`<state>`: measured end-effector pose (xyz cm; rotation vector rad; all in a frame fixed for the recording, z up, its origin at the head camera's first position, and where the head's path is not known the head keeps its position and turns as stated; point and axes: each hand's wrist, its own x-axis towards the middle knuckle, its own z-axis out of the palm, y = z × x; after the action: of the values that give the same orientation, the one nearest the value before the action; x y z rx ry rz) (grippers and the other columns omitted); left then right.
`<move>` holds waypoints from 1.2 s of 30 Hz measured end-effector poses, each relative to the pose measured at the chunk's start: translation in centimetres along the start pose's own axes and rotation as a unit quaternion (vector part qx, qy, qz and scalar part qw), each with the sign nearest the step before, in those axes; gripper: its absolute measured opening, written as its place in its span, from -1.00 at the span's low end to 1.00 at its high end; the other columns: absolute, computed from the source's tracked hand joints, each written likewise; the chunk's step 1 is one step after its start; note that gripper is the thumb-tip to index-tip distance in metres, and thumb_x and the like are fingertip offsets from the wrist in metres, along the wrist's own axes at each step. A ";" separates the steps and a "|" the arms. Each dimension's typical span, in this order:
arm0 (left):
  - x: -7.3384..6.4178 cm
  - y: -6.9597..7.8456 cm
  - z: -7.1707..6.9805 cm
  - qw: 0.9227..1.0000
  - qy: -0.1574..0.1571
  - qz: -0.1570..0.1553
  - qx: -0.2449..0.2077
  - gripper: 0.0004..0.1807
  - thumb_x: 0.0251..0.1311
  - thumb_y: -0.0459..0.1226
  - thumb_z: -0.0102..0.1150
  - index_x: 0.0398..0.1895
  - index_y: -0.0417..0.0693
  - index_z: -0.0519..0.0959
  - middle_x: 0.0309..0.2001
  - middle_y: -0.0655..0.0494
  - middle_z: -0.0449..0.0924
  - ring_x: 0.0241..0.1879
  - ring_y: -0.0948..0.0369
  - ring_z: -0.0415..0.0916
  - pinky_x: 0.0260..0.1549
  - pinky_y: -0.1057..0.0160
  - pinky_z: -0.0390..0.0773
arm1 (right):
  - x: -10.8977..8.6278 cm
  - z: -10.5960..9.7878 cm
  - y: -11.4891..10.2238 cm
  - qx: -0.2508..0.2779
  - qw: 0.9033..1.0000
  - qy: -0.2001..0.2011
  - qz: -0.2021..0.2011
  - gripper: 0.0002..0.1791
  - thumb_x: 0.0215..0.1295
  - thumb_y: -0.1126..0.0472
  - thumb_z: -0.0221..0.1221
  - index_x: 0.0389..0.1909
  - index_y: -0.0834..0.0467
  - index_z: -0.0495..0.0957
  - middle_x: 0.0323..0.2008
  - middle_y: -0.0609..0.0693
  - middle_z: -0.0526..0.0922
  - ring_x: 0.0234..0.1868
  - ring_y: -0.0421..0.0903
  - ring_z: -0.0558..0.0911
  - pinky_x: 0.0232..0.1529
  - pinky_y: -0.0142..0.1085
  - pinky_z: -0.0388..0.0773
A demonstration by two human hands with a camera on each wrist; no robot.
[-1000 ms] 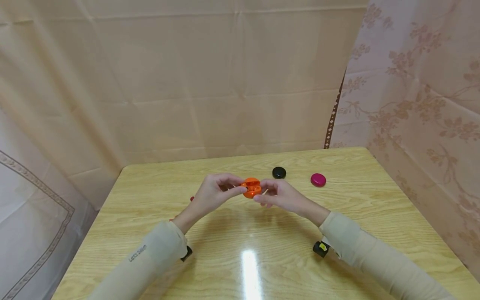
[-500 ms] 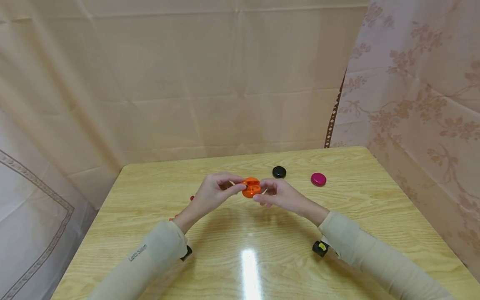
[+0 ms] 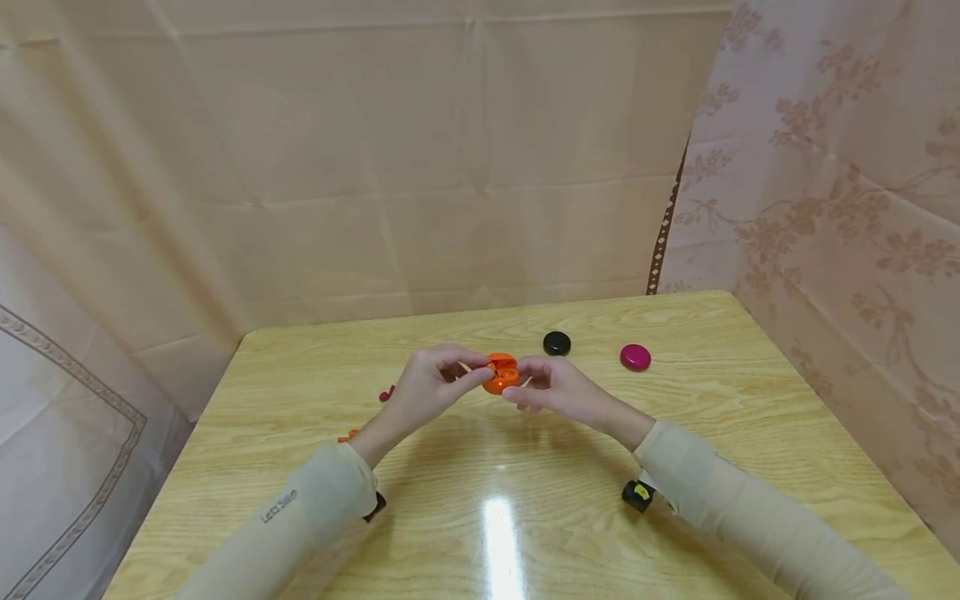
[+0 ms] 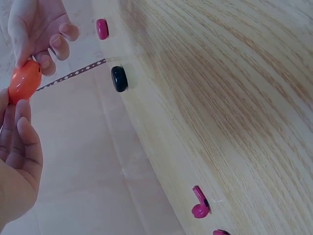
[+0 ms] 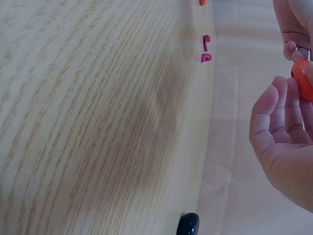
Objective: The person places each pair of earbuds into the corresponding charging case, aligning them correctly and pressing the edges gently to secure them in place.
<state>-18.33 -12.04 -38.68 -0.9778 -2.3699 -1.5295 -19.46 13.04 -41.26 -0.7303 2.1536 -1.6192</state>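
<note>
Both hands hold an orange earbud charging case (image 3: pixel 500 387) up over the table, its lid raised and its hollow facing the person. My left hand (image 3: pixel 437 383) grips the case's left side between thumb and fingers. From the right, my right hand (image 3: pixel 561 390) pinches its edge, thumb low and fingers behind. The left wrist view shows the outside of the orange case (image 4: pixel 25 81) between both sets of fingertips. Part of the case's inside is covered by the left thumb. Magenta earbuds (image 4: pixel 199 210) and an orange earbud (image 3: pixel 349 436) lie near the left forearm.
A round black case (image 3: pixel 557 343) and a round magenta case (image 3: pixel 635 357) lie closed toward the back of the wooden table (image 3: pixel 570 533). Beige curtain (image 3: pixel 360 183) hangs just behind the table's far edge, and patterned cloth (image 3: pixel 847 183) hangs on the right.
Both hands keep their grip on the orange case, which has shifted very slightly left. More of the magenta and orange earbuds shows beside the left forearm.
</note>
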 end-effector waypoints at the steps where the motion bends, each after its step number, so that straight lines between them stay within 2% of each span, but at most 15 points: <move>1: 0.0 0.0 0.0 1.000 0.000 -0.001 0.002 -0.84 0.26 -0.26 0.41 -0.13 -0.06 0.78 -0.21 0.16 0.75 -0.51 0.22 0.59 -0.52 0.25 0.61 | 0.0 0.0 0.0 0.002 1.000 -0.001 0.000 -0.68 0.40 0.07 0.30 0.04 0.17 0.63 -0.18 0.35 0.64 -0.24 0.11 0.64 -0.18 0.03 0.67; 6: 0.0 0.1 -0.1 1.000 -0.001 -0.011 0.014 -0.85 0.27 -0.25 0.40 -0.13 -0.05 0.78 -0.21 0.17 0.75 -0.51 0.22 0.60 -0.52 0.24 0.62 | 0.0 0.1 -0.2 0.008 1.000 -0.003 0.001 -0.67 0.40 0.07 0.30 0.04 0.18 0.62 -0.14 0.35 0.65 -0.20 0.26 0.63 -0.15 0.13 0.64; 11: -0.1 0.1 -0.2 1.000 -0.003 -0.012 0.014 -0.85 0.27 -0.26 0.40 -0.14 -0.06 0.78 -0.20 0.16 0.75 -0.51 0.21 0.60 -0.51 0.24 0.63 | 0.1 0.1 -0.2 0.008 1.000 -0.005 0.000 -0.65 0.40 0.07 0.31 0.06 0.19 0.61 -0.13 0.31 0.67 -0.18 0.31 0.63 -0.14 0.14 0.64; 18: -0.2 0.1 -0.2 1.000 -0.002 0.006 0.012 -0.84 0.28 -0.30 0.38 -0.12 -0.12 0.77 -0.18 0.09 0.75 -0.47 0.13 0.64 -0.47 0.23 0.66 | 0.2 0.2 -0.1 0.004 1.000 0.000 0.003 -0.64 0.40 0.06 0.30 0.07 0.18 0.61 -0.13 0.26 0.67 -0.19 0.25 0.65 -0.13 0.13 0.64; 24: -0.3 -0.1 -0.1 1.000 -0.006 0.002 0.005 -0.85 0.28 -0.32 0.37 -0.12 -0.13 0.76 -0.19 0.07 0.75 -0.46 0.13 0.63 -0.46 0.22 0.66 | 0.1 0.2 -0.1 0.010 1.000 0.000 0.009 -0.65 0.39 0.06 0.31 0.05 0.19 0.62 -0.12 0.32 0.66 -0.19 0.24 0.65 -0.11 0.20 0.61; 30: -0.4 -0.1 -0.1 1.000 0.000 0.009 0.004 -0.84 0.27 -0.31 0.38 -0.12 -0.14 0.76 -0.21 0.04 0.75 -0.47 0.13 0.63 -0.47 0.21 0.65 | 0.1 0.3 -0.2 0.009 1.000 -0.001 0.009 -0.65 0.39 0.05 0.32 0.05 0.18 0.62 -0.11 0.34 0.65 -0.18 0.29 0.64 -0.11 0.19 0.62; 36: -0.4 -0.1 -0.2 1.000 -0.002 0.011 0.005 -0.85 0.27 -0.31 0.39 -0.13 -0.13 0.76 -0.22 0.10 0.75 -0.49 0.15 0.61 -0.48 0.24 0.64 | 0.2 0.4 -0.3 0.014 1.000 -0.002 0.006 -0.68 0.39 0.08 0.31 0.03 0.18 0.63 -0.11 0.36 0.65 -0.18 0.28 0.65 -0.10 0.22 0.61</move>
<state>-18.08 -12.41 -38.83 -1.0022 -2.3596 -1.5087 -19.33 12.56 -41.10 -0.7095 2.1239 -1.6371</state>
